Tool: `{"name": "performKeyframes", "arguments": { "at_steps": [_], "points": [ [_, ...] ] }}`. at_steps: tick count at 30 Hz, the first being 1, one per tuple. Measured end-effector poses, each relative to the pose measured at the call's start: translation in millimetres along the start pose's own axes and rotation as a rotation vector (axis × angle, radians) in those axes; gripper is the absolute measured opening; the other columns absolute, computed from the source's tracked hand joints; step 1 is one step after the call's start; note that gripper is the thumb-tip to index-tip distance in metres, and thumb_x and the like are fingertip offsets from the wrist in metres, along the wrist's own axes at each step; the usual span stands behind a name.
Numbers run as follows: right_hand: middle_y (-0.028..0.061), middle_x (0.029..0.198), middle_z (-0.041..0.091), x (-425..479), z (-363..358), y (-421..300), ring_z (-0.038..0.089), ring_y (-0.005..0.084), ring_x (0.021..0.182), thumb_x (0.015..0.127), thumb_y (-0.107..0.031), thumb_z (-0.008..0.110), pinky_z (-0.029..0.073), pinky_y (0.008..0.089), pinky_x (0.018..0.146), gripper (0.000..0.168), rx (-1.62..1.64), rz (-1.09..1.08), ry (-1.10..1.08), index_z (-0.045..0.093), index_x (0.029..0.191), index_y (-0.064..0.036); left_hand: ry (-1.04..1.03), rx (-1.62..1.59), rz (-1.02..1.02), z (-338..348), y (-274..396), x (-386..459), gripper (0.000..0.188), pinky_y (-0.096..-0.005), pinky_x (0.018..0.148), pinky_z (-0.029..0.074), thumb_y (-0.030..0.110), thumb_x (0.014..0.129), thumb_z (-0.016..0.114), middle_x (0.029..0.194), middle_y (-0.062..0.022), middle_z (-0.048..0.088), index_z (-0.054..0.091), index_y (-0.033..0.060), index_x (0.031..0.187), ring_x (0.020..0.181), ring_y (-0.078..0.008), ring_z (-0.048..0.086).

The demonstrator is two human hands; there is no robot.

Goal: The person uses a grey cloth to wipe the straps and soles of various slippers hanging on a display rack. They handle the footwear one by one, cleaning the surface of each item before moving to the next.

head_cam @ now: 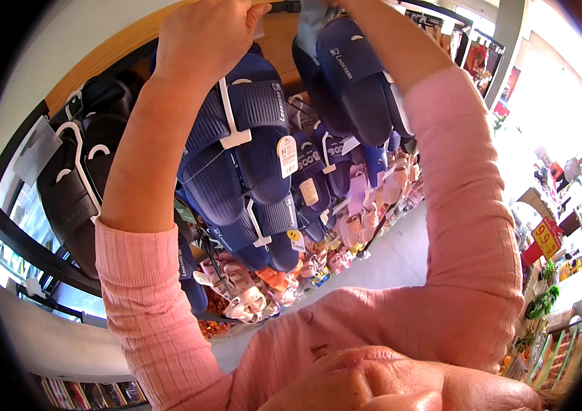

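Note:
My left hand (pixel 206 38) is raised at the top, closed in on itself with the thumb to the right, beside a dark rail (pixel 283 7). Its fingers are mostly hidden, so what it grips is unclear. Just below hang navy slide sandals (pixel 263 146) on white plastic hangers, one pair bearing a white tag (pixel 287 156). My right hand (pixel 340 2) is mostly cut off by the top edge. Touching or very near it is a blurred grey-blue cloth (pixel 312 23), which hangs against another bunch of navy slides (pixel 360 77).
Black slides (pixel 73 200) hang at the left in a dark-framed rack. Lower down are navy slippers (pixel 309 164) and pink sandals (pixel 239 287). At the right stand goods with a yellow price sign (pixel 546 237) and green plants (pixel 542 303). A pale floor (pixel 399 257) shows between.

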State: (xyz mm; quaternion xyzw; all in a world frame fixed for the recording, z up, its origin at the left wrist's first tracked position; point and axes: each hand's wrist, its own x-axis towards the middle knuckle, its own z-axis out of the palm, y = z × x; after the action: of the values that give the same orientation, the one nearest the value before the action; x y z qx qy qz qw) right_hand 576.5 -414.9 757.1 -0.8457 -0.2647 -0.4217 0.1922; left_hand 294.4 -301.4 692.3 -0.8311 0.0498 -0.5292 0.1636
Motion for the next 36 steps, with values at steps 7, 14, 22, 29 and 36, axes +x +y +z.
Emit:
{"name": "performKeyframes", "arguments": {
  "at_steps": [7,14,22,29,36],
  "points": [
    [0.0119,0.104,0.069,-28,51,-15,0.067,0.0248,0.095,0.08,-0.022,0.06,0.054,0.0487,0.076,0.026,-0.415,-0.064,-0.173,0.073,0.099,-0.012,-0.006,0.029,-0.005,-4,1,-4,0.034,-0.0452,0.073,0.048,0.03,0.087,0.058,0.074,-0.0184,0.065,0.068,0.0006,0.074,0.077,-0.0363,0.063],
    [0.0121,0.104,0.069,-8,63,11,0.066,0.0307,0.094,0.081,-0.023,0.057,0.051,0.0602,0.074,0.026,-0.368,-0.05,-0.191,0.073,0.098,-0.012,0.024,0.104,0.074,7,-12,0,0.04,-0.0429,0.057,0.05,0.04,0.094,0.047,0.067,-0.0154,0.064,0.067,0.0077,0.083,0.063,-0.0349,0.063],
    [0.0184,0.102,0.066,-55,33,-5,0.064,0.0356,0.094,0.081,-0.02,0.056,0.051,0.0513,0.079,0.032,-0.337,-0.286,-0.022,0.068,0.106,-0.004,-0.058,0.128,-0.013,13,-17,-6,0.044,-0.0459,0.054,0.051,0.046,0.096,0.043,0.07,-0.0157,0.066,0.068,0.0103,0.088,0.066,-0.036,0.064],
    [0.0236,0.106,0.062,-3,31,32,0.061,0.0386,0.097,0.084,-0.016,0.055,0.049,0.046,0.079,0.03,0.693,-0.001,0.516,0.06,0.107,0.002,-0.058,0.056,0.031,18,-15,3,0.047,-0.0455,0.053,0.05,0.046,0.097,0.041,0.064,-0.0137,0.063,0.059,0.0088,0.075,0.063,-0.0367,0.062],
    [0.0213,0.109,0.059,-149,-168,46,0.059,0.0344,0.098,0.088,-0.017,0.05,0.049,0.0415,0.082,0.032,1.45,0.159,0.579,0.053,0.113,0.001,-0.03,0.072,0.048,13,-18,5,0.047,-0.0444,0.055,0.049,0.046,0.097,0.041,0.063,-0.0133,0.062,0.057,0.0075,0.074,0.063,-0.037,0.061]
  ]
}}
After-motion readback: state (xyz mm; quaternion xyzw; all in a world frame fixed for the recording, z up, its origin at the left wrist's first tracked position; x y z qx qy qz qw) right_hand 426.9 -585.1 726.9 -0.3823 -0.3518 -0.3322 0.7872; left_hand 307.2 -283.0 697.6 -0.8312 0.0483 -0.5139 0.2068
